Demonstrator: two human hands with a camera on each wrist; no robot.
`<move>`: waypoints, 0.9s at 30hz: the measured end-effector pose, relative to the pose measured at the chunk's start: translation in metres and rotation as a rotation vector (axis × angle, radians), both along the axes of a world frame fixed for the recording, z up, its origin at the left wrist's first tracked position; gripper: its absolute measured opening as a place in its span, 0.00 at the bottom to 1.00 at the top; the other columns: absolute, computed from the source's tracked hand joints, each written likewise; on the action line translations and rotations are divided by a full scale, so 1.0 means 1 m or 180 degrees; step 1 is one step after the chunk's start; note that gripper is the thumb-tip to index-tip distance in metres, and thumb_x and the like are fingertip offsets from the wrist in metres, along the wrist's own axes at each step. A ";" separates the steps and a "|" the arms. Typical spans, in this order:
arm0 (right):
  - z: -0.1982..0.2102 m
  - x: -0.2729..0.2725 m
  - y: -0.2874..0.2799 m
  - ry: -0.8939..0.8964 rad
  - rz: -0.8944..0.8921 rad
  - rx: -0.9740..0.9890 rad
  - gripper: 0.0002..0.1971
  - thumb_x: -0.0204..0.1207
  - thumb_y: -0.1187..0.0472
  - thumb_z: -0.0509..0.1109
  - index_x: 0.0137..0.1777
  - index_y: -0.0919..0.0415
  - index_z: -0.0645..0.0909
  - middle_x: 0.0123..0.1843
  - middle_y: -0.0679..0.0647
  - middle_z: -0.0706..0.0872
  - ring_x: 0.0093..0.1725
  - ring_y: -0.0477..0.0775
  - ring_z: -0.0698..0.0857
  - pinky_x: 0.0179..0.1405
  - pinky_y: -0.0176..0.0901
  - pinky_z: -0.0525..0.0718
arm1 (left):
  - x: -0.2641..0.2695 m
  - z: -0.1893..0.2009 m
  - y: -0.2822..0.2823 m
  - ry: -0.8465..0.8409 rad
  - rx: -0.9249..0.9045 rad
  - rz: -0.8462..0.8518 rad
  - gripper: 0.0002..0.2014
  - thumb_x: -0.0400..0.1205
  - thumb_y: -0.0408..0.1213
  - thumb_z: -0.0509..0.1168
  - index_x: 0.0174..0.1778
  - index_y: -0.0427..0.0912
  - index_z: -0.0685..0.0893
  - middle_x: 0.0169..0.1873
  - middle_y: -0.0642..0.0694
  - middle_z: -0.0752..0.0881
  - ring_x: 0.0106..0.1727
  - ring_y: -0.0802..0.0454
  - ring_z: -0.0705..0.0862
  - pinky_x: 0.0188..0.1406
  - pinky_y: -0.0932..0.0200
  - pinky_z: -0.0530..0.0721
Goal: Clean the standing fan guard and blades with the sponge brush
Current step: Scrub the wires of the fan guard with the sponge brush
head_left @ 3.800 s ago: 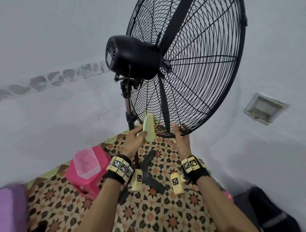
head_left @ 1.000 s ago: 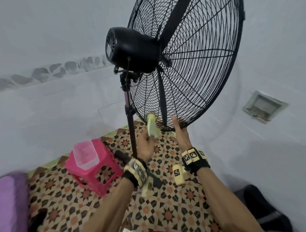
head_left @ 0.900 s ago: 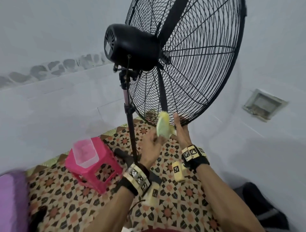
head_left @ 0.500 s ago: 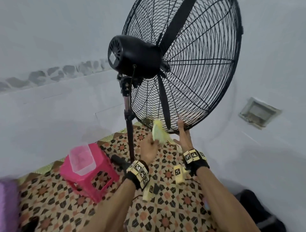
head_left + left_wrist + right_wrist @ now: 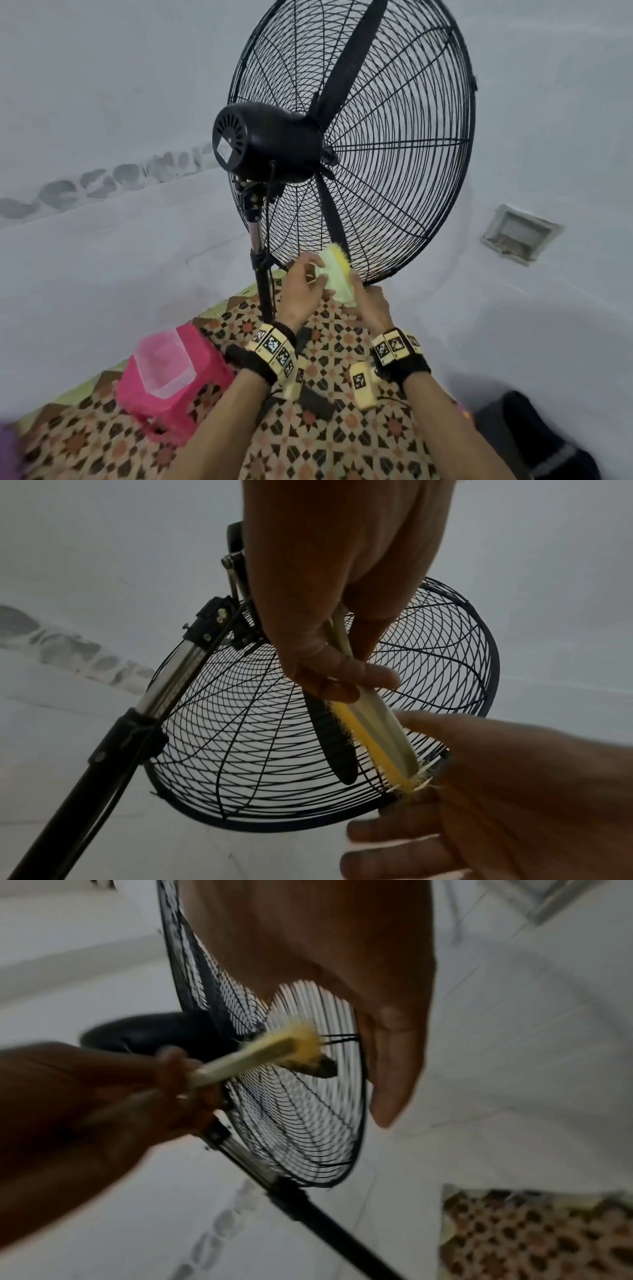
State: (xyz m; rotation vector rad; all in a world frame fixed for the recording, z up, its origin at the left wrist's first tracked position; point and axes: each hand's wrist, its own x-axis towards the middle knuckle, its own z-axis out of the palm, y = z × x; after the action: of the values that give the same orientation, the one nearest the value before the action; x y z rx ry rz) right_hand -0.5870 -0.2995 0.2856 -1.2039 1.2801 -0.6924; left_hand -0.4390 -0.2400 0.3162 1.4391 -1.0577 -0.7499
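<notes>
The left hand [image 5: 301, 291] grips the sponge brush [image 5: 337, 275] at the fan guard [image 5: 394, 192]'s lower rim. Just right of it, the right hand [image 5: 371, 306] touches the brush's far end with loosely curled fingers; whether it grips cannot be told.

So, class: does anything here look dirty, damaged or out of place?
A dark clump of dirt clings to the yellow bristle tip of the sponge brush, held by the left hand near the fan guard. Nothing else stands out.

No readable text; wrist bands [image 5: 274, 346] bear only coded squares
</notes>
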 end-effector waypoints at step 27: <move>0.012 -0.007 -0.032 -0.0636 -0.1210 -0.0586 0.58 0.58 0.20 0.77 0.84 0.42 0.55 0.82 0.49 0.73 0.78 0.57 0.76 0.79 0.69 0.74 | 0.067 0.048 -0.076 -0.0649 -0.1023 -0.0359 0.06 0.82 0.26 0.59 0.46 0.40 0.69 0.38 0.51 0.69 0.35 0.59 0.67 0.34 0.60 0.69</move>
State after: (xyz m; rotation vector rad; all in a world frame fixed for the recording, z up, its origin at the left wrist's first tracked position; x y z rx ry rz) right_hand -0.5936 -0.3317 0.2977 -1.0135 1.3089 -1.1992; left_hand -0.3723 -0.3159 0.3643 1.2033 -1.3589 -0.4906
